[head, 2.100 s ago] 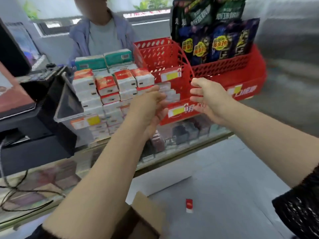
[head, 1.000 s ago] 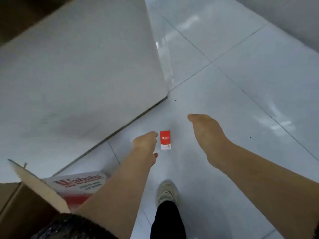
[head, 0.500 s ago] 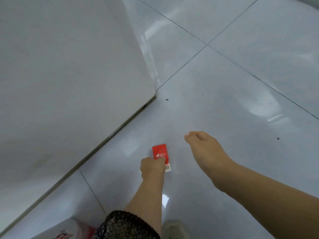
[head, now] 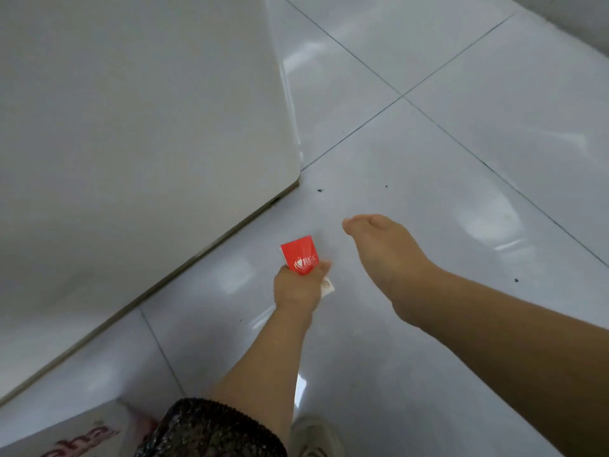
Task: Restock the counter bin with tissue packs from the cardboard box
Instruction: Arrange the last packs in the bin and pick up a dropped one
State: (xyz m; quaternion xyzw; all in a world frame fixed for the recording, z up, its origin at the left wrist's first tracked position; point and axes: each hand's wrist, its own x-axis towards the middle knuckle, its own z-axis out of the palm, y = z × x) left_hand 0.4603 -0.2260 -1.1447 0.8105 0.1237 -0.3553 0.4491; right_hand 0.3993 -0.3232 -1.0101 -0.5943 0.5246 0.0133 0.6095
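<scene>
The left hand (head: pixel 296 290) hides part of the tissue pack (head: pixel 299 253); the bottom edge cuts off the printed box (head: pixel 79 437).

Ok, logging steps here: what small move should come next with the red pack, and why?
Probably lift the pack up, away from the floor: the left hand grips it low by the tiles, and the right hand hangs open, holding nothing.

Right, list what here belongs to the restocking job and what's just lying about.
Job: small red tissue pack, gripped by the left hand; red-lettered white box; open right hand.
Just there: glossy grey tiled floor; white counter base; pale shoe.
</scene>
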